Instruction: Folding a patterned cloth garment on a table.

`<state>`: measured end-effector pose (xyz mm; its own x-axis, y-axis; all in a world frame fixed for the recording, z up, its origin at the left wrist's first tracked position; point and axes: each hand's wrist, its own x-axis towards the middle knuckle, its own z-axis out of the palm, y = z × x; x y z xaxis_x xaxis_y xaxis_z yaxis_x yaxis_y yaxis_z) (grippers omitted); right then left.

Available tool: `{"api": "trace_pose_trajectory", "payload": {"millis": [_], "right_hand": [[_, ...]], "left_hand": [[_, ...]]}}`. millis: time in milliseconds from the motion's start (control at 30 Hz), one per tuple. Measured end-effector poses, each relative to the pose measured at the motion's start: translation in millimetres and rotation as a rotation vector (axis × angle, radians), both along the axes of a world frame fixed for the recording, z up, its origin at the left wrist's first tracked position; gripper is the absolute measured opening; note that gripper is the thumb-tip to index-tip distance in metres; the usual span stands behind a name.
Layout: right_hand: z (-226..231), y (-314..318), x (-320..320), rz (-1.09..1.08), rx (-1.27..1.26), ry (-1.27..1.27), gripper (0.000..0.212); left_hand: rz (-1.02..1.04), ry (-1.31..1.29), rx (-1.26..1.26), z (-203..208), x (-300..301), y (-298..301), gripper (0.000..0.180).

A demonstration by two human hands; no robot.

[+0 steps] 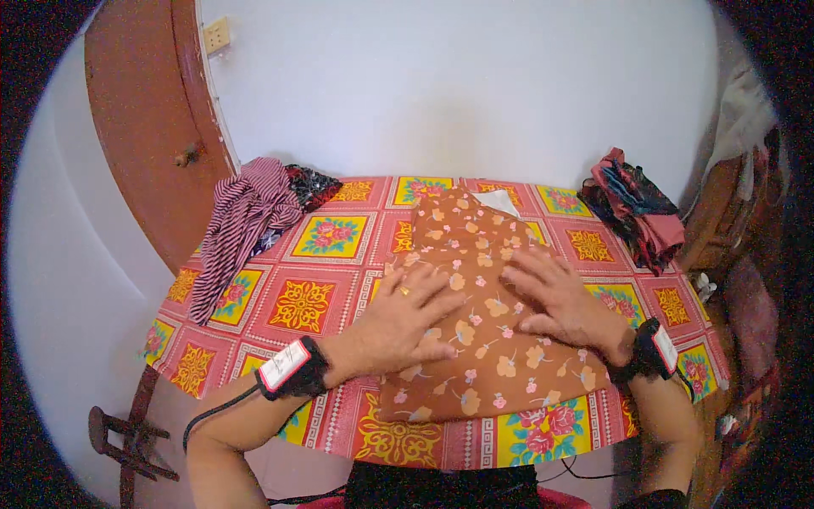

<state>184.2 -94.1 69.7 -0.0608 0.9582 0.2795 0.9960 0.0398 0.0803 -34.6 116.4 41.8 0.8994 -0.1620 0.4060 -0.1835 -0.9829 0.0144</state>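
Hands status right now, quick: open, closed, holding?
Left hand: open, palm down on the brown cloth, not gripping.
Right hand: open, palm down on the same cloth, not gripping.

Before you, the cloth (487,335) lies mid-table, between the near and far edges of the table (297,305), your left hand (414,312) on its left side, your right hand (555,297) on its right. A heap of clothes (250,208) occupies the far-left corner; a stack of clothes (636,204), the far-right.

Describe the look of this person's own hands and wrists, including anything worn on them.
Both hands are ungloved. The left hand wears a gold-coloured ring; none shows on the right hand. The black left wristband and black right wristband each carry a white, red-edged label and a dark cable. No sleeves cover the wrists.
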Motion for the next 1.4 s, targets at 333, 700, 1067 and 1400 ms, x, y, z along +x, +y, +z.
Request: {"api": "trace_pose_trajectory", "payload": {"millis": [333,700,1067,1400], "right_hand": [[-17.6,-0.3,43.1,-0.013,-0.031,0.137,0.064],[-18.0,-34.4,84.0,-0.435,-0.012,0.211,0.055],[5.8,-23.3,37.5,-0.289,0.133,0.083,0.07],[-0.1,-6.3,-38.3,0.172,-0.207,0.042,0.081]], "left_hand": [[-0.047,0.073,0.044,-2.1,0.0,-0.8,0.069],[0.276,0.068,-0.204,-16.9,-6.2,94.2,0.052],[0.124,-0.201,0.064,10.6,-2.5,35.8,0.055],[-0.444,0.107,-0.099,0.9,-20.1,-45.3,0.065]]}}
